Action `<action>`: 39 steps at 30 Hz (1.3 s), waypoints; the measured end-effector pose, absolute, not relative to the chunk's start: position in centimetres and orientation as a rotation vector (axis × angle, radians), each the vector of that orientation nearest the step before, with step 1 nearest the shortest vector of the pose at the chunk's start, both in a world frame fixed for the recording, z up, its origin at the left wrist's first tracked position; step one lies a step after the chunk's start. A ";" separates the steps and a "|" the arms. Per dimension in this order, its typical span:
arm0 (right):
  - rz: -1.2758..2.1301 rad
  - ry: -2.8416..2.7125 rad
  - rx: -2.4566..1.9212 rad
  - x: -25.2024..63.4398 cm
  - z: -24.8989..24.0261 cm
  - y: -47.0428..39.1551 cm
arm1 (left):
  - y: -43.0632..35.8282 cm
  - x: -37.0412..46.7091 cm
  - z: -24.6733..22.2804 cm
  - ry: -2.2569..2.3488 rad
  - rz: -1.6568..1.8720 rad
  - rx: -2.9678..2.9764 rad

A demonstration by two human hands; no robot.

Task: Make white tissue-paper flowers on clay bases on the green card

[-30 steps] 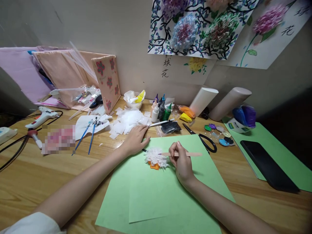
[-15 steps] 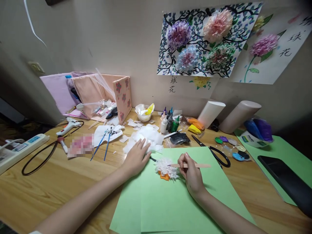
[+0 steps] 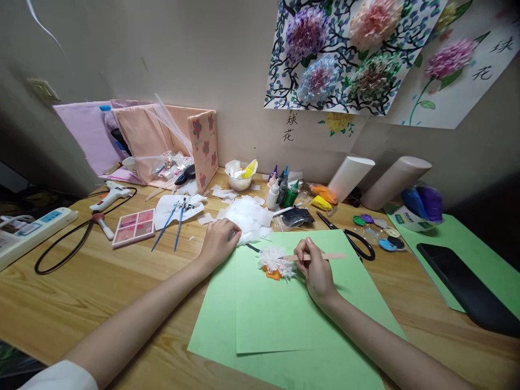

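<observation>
Many frilled white petals (image 3: 271,255) partly hid an orange piece (image 3: 272,273) on green paper (image 3: 280,319). The right hand (image 3: 317,268) pinched a wooden stick (image 3: 336,256); whether the left hand (image 3: 218,241) held anything, I couldn't tell.

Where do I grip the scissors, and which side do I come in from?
Grip the scissors by the big loop, probably best from the right, over the wooden table. The loop juts right, past the green paper, while the blades point left toward the wall. The right hand is nearer but holds the stick.
</observation>
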State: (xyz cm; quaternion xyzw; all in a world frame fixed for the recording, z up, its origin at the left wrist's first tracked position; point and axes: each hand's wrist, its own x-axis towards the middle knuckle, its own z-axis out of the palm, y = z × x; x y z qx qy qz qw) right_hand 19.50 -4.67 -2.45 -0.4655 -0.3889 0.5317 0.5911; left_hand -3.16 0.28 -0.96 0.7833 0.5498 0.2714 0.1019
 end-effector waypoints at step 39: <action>0.436 -1.739 -0.951 19.5 -1.2 -7.4 | -5.5 -0.8 1.7 0.825 0.966 2.034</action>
